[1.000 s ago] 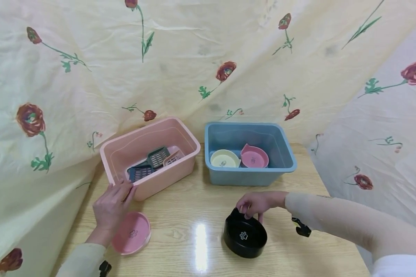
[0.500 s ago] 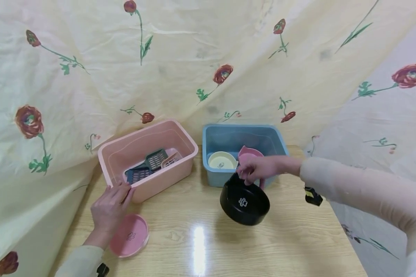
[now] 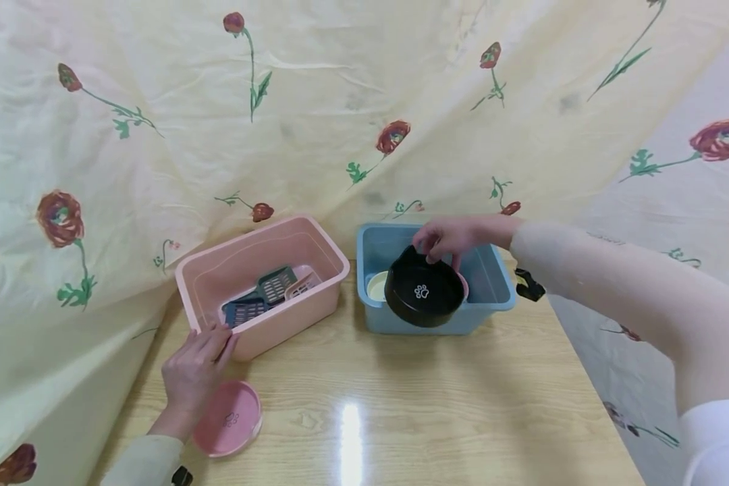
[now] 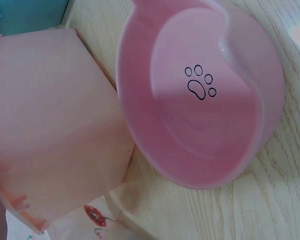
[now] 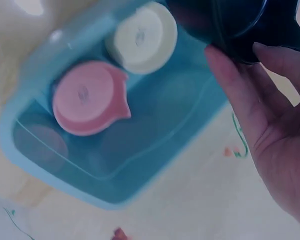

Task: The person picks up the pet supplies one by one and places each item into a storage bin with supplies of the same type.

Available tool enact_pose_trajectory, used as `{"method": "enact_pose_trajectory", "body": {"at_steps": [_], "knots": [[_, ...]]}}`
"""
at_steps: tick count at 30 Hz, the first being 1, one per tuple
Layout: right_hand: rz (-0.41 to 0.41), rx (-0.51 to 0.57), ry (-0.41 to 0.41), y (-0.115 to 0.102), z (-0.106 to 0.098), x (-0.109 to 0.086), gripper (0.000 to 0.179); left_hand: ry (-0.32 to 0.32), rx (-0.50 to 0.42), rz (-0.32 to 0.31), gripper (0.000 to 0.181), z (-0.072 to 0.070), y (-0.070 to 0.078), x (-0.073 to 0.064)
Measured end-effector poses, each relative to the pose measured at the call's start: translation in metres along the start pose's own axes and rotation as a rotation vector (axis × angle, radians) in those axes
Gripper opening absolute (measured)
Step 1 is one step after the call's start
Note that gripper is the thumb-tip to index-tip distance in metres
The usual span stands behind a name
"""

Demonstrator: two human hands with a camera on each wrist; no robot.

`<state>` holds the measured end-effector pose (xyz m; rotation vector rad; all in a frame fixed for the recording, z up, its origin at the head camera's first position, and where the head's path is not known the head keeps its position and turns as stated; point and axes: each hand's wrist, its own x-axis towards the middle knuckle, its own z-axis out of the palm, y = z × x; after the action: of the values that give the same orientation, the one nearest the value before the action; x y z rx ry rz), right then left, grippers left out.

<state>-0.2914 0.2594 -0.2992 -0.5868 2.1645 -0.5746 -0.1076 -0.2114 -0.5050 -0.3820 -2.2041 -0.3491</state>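
Pink bin [image 3: 298,316] & blue bin [image 3: 378,320] stand side by side. Black bowl [image 3: 425,298] hangs tilted over blue bin's near side; prob. best to clear the rim, level it, lower gently w/o knocking pink dish [image 5: 85,97] or cream dish [image 5: 141,40] inside. R hand [image 3: 448,239] pinches black bowl's edge; L hand [image 3: 193,371] rests on pink bin's rim, can't tell if gripping.

Head view: black bowl [image 3: 424,291] partly hides cream bowl [image 3: 376,287].

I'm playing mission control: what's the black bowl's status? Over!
Right grip holding black bowl, tilted, up at blue bin. Left grip on rim of pink bin. Maybe in the way: cream bowl, pink bowl inside blue bin.
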Motion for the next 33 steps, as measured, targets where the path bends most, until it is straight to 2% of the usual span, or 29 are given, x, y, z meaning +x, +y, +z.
{"method": "enact_pose_trajectory", "body": {"at_steps": [9, 16, 24, 29, 33], "knots": [[0.039, -0.164, 0.076, 0.001, -0.025, 0.029, 0.043, -0.017, 0.005, -0.020, 0.052, 0.000, -0.002, -0.001], [0.075, -0.202, 0.072, 0.014, -0.029, 0.056, 0.041, -0.004, -0.004, -0.015, 0.051, 0.000, 0.000, 0.000], [0.085, -0.301, 0.100, 0.040, -0.019, 0.090, 0.042, -0.017, 0.021, -0.003, 0.050, 0.001, 0.000, 0.002], [0.087, -0.321, 0.114, 0.045, -0.006, 0.109, 0.042, -0.010, 0.025, -0.006, 0.049, 0.001, -0.001, 0.001], [0.077, -0.308, 0.117, 0.046, 0.003, 0.117, 0.044, -0.011, 0.015, -0.009, 0.046, 0.001, -0.001, 0.001]]}}
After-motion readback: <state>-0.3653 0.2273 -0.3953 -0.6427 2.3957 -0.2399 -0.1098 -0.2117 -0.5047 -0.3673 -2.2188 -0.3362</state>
